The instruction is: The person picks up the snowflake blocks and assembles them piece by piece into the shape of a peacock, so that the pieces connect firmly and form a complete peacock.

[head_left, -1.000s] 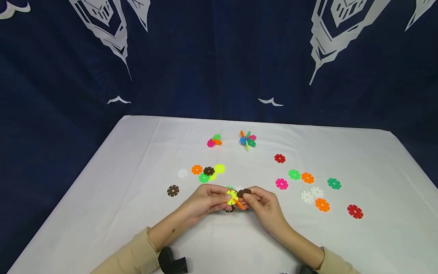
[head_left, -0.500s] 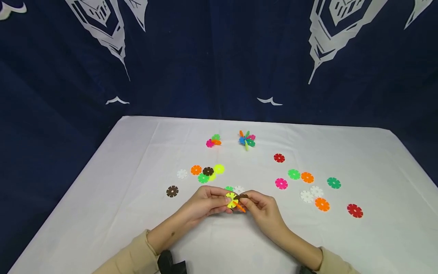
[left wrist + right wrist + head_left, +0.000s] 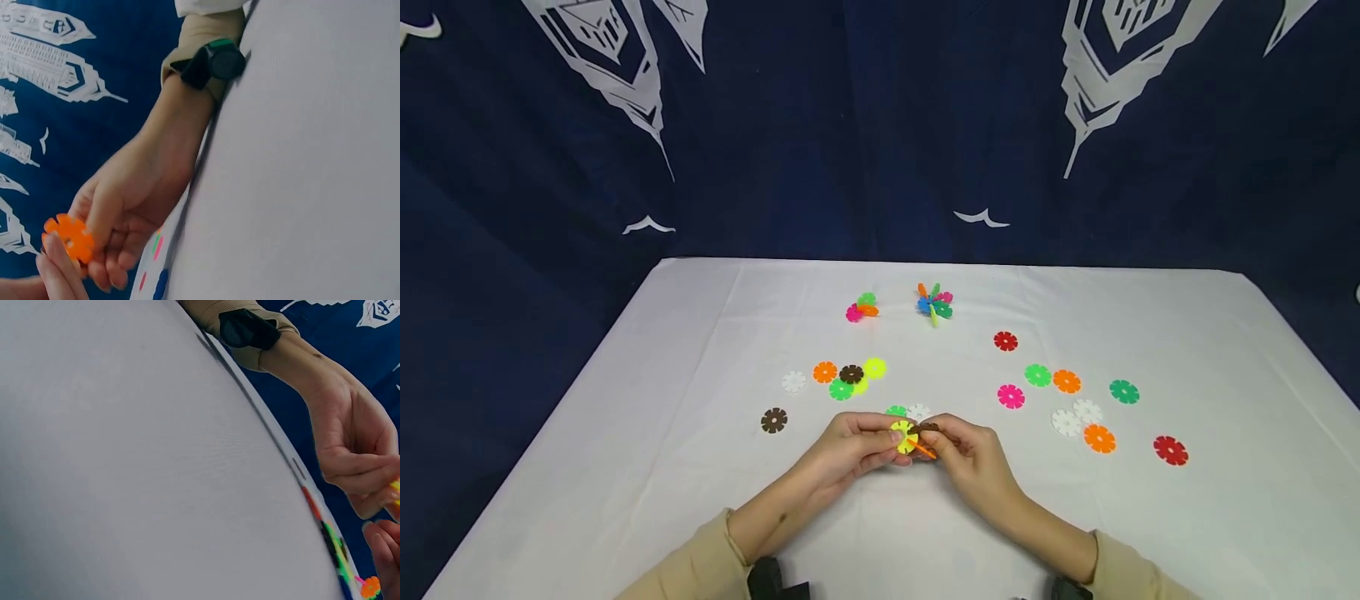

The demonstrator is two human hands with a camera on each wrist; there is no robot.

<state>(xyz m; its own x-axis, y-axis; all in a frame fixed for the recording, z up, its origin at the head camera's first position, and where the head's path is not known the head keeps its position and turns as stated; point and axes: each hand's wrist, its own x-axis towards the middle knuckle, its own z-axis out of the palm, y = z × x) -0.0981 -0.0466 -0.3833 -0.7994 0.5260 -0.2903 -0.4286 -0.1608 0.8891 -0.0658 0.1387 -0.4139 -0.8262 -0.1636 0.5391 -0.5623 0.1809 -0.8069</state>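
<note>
My left hand (image 3: 850,442) pinches a yellow notched plastic disc (image 3: 902,435) between thumb and fingers, above the table's near middle. An orange notched disc (image 3: 922,450) sticks out at an angle from the yellow one. From the other side, my right hand (image 3: 973,458) pinches a brown notched disc (image 3: 928,427), its edge right at the yellow disc's upper rim. Fingers hide much of these pieces. The left wrist view has the orange disc (image 3: 80,242) face-on beside the right hand (image 3: 134,200). In the right wrist view, the left hand (image 3: 353,434) shows a sliver of yellow.
Loose discs lie on the white table (image 3: 700,467): a brown one (image 3: 774,420) among several at left, a pink one (image 3: 1011,396) and a red one (image 3: 1171,450) among several at right. Two joined clusters stand farther back, one small (image 3: 862,308), one larger (image 3: 935,304).
My right hand has brought the brown disc left and tilted it more edge-on against the yellow disc. The head view has shifted slightly.
</note>
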